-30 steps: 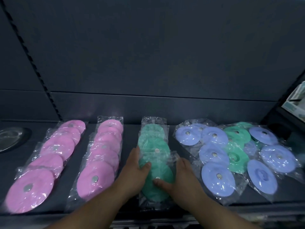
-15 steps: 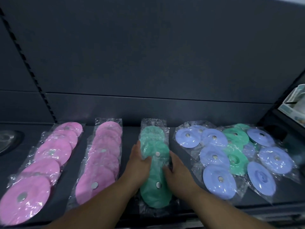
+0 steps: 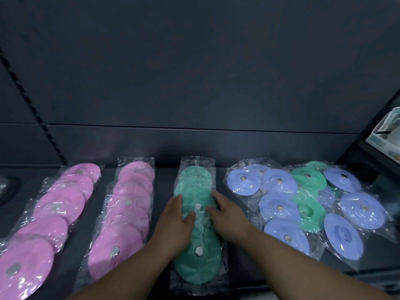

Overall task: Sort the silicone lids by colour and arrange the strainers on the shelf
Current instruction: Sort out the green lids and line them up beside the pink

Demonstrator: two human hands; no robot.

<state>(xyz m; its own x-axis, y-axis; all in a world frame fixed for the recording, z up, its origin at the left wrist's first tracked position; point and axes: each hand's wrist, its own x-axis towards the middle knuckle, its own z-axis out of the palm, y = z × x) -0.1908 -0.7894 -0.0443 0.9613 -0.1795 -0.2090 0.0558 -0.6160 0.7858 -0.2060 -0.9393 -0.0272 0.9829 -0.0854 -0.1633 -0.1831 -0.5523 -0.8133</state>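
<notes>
A row of green silicone lids [image 3: 195,263] in clear bags runs front to back at the shelf's middle. My left hand [image 3: 175,221] lies against the row's left side, fingers fairly straight, thumb on top. My right hand [image 3: 227,215] presses the right side with relaxed fingers. Two rows of pink lids [image 3: 54,204] [image 3: 127,215] lie to the left. On the right sits a mixed heap of blue lids [image 3: 279,207] and green lids [image 3: 309,180], loosely overlapping.
The dark shelf [image 3: 166,176] has a dark back panel behind. A metal strainer's edge [image 3: 4,187] shows at the far left. A boxed product [image 3: 387,131] stands on a neighbouring shelf at the right. The shelf's front lip runs below the lids.
Both hands have slid farther back along the green row, squeezing its sides; the row now looks straighter and narrower. The camera has shifted slightly.
</notes>
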